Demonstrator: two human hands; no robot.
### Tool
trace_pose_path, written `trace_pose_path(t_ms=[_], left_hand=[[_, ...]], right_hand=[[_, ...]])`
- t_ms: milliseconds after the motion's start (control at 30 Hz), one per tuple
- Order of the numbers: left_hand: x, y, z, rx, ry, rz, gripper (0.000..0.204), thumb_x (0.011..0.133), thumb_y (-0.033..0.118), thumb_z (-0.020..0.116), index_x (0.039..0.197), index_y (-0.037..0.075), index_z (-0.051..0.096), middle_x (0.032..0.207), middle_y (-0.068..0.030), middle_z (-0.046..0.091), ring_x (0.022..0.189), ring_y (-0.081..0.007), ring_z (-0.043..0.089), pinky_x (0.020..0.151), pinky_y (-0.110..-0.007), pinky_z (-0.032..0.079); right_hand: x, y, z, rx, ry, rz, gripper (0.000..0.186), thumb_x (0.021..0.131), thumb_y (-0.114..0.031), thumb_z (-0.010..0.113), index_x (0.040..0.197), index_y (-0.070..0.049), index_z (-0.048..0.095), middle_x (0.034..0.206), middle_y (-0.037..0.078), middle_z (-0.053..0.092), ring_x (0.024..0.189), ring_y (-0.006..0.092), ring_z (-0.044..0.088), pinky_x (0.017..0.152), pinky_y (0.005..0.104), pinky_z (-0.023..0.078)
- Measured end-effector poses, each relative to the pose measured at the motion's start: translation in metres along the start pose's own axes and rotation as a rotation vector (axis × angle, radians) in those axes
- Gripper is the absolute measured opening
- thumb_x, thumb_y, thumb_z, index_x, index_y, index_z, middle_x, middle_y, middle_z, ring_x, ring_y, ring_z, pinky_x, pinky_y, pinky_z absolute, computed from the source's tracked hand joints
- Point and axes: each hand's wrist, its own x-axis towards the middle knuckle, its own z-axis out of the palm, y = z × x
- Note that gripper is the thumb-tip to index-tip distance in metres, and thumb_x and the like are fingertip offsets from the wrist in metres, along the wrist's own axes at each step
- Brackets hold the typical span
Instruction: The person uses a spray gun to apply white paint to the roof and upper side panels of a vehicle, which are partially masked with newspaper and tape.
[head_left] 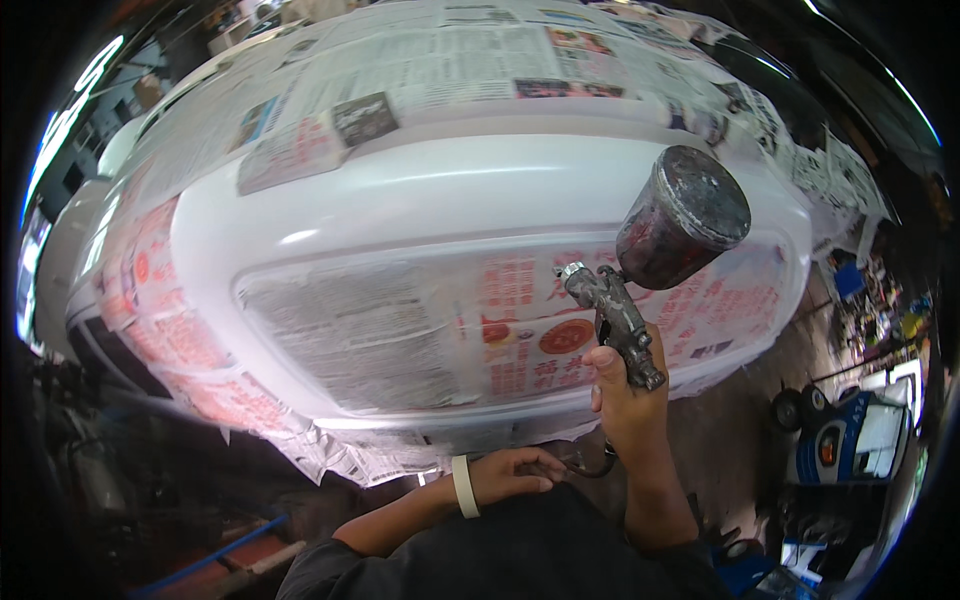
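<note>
My right hand (632, 395) is closed round the handle of a paint-stained spray gun (612, 315). A dark, smeared paint cup (685, 215) sits on top of the gun, tilted to the right. The nozzle points left, over a glossy white vehicle panel (430, 185). Newspaper masking (400, 330) covers the recessed middle of that panel. Close to my body, my left hand (510, 474) has its fingers curled at a dark air hose (597, 468) that runs from below the gun. The fingers partly hide the hose. A pale band (464, 487) circles my left wrist.
More newspaper (450, 65) covers the vehicle beyond the panel, and red-printed sheets (165, 300) hang at its left end. A blue and white vehicle (850, 440) stands at the right. A blue bar (215, 555) lies low at the left. Assorted items (890, 310) crowd the right side.
</note>
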Motion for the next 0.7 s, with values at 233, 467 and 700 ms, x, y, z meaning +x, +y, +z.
trace_pose_path(t_ms=[233,467,700], left_hand=[[-0.046,-0.018,-0.006,0.014,0.155,0.07,0.04,0.102,0.016,0.066,0.138,0.001,0.057,0.13,-0.0116,0.065,0.127,-0.0187,0.058,0.111,-0.035,0.045],[-0.092,-0.027,-0.012,0.073,0.351,0.162,0.038,0.104,0.019,0.063,0.137,0.001,0.058,0.131,-0.0107,0.065,0.125,-0.0179,0.059,0.109,-0.034,0.045],[-0.126,-0.04,-0.01,-0.023,0.467,0.228,0.039,0.105,0.02,0.062,0.138,0.0,0.058,0.131,-0.0098,0.066,0.124,-0.0163,0.059,0.109,-0.033,0.045]], right_hand=[[-0.002,0.005,0.069,-0.024,-0.217,-0.023,0.044,0.098,-0.033,0.073,0.124,-0.002,0.054,0.081,0.0,0.056,0.065,0.0051,0.048,0.058,0.0243,0.042],[-0.003,0.005,0.151,-0.083,-0.404,-0.093,0.043,0.099,-0.031,0.072,0.124,0.0,0.055,0.085,0.003,0.059,0.075,0.0105,0.053,0.07,0.029,0.047],[-0.006,0.002,0.228,-0.079,-0.597,-0.135,0.042,0.1,-0.033,0.07,0.124,-0.001,0.056,0.08,0.005,0.06,0.071,0.0125,0.055,0.068,0.0299,0.047]])
